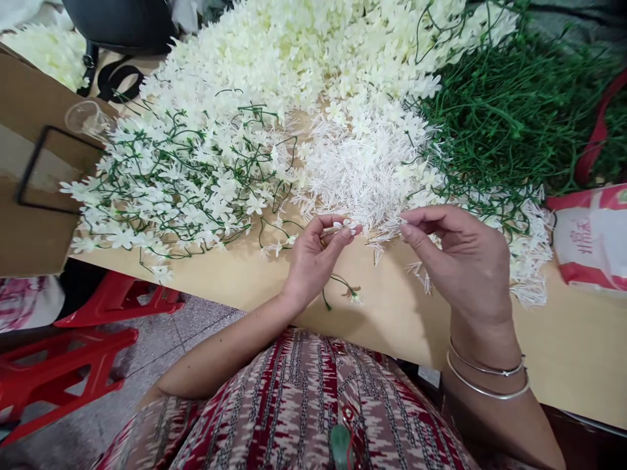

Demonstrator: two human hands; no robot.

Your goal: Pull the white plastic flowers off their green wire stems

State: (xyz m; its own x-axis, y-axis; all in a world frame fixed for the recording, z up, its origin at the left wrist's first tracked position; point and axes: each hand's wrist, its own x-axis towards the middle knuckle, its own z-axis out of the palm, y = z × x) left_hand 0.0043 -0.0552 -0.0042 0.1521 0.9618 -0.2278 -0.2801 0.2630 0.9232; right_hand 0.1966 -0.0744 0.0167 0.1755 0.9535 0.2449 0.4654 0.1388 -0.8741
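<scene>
My left hand (316, 258) is closed in a pinch, with a small white artificial flower (345, 226) between thumb and fingertips. Across from it, my right hand (463, 264) is also pinched shut; a tiny white tip shows at its fingertips, too small to name for certain. Behind both hands lies a heap of thin white sticks (362, 173). On the left is a pile of white flowers on green stems (196, 176). One short green stem with a pale flower (356, 298) rests on the table (386, 307), just below my left hand.
Loose white petals (274, 52) are heaped at the back. Green plastic stems (514, 111) fill the back right, beside a red and white packet (592, 238). A cardboard box (34, 176) stands left, a black bag (122, 23) behind it. Red stools (63, 372) are below.
</scene>
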